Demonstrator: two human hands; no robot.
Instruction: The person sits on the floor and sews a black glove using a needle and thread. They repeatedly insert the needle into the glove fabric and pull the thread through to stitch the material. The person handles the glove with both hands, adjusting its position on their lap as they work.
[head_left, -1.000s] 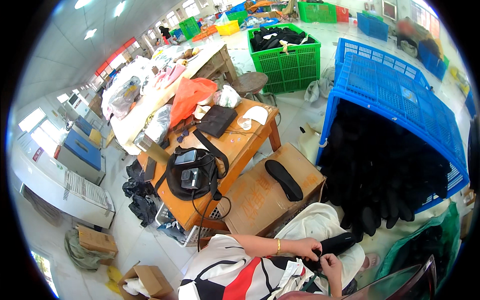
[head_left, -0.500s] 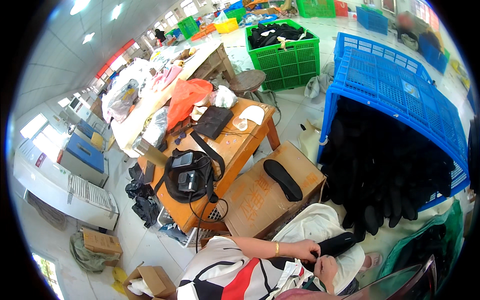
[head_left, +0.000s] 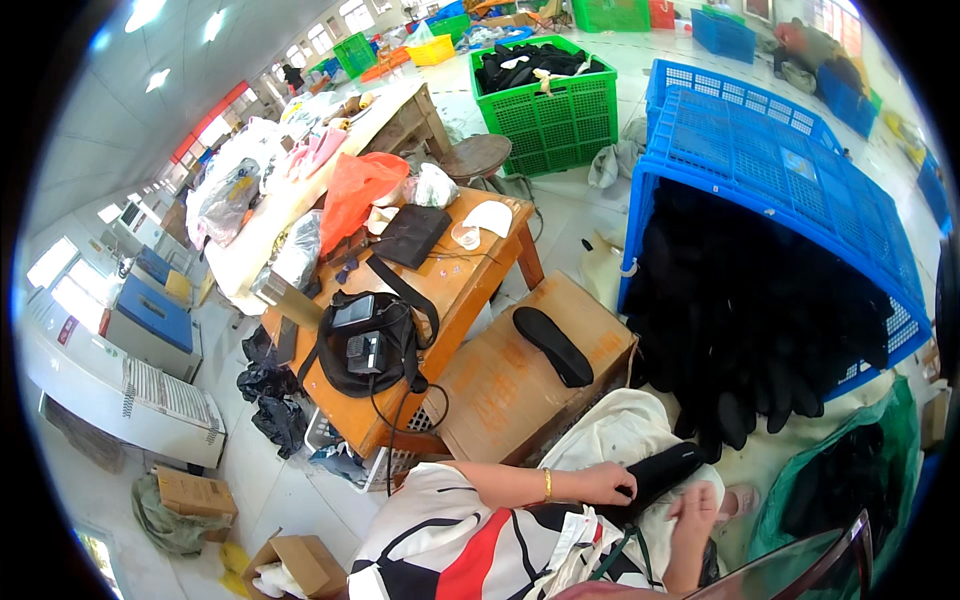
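Observation:
A long black sole-shaped piece (head_left: 662,470) lies across my lap, on pale cloth. My left hand (head_left: 608,484), below a gold bracelet, is closed with its curled fingertips at the near end of this piece. My right hand (head_left: 694,510) is raised just right of the piece and apart from it, fingers bent together; whatever they pinch is too small to make out. A similar black piece (head_left: 552,346) rests on a cardboard box (head_left: 490,390) in front of me.
A tipped blue crate (head_left: 770,150) spills black pieces at the right, beside a green sack (head_left: 800,500). Left of the box stands a wooden table (head_left: 470,285) bearing a black bag (head_left: 365,340) and cable. Farther back is a full green crate (head_left: 545,125).
My right hand has moved right, away from my left hand, where the two were together at the piece's near end. My left hand has shifted slightly left and up. The view has shifted a little.

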